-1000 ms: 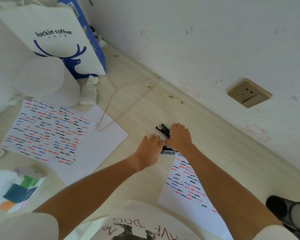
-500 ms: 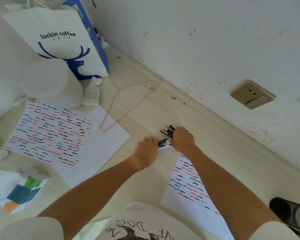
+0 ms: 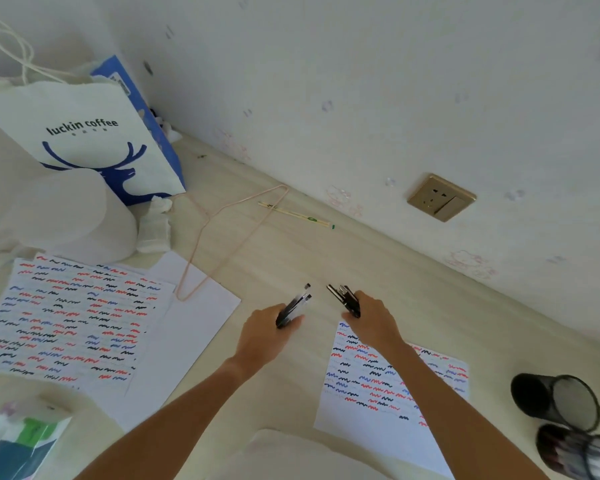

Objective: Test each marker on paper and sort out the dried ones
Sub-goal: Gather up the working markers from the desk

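Two hands [image 3: 267, 336] [image 3: 373, 322], each gripping perhaps several markers [image 3: 293, 306] [image 3: 347, 299]

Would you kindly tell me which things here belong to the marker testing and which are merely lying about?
Part of the job:
- markers in the left hand
- markers in the right hand
- scribbled test sheet
- filled test sheet
- black mesh cups

Just lying about:
- coffee bag
- wire hanger
- wrapped chopsticks
- tissue roll

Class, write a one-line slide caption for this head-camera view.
Left hand and right hand each grip a bundle of markers above a squiggle-covered test sheet.
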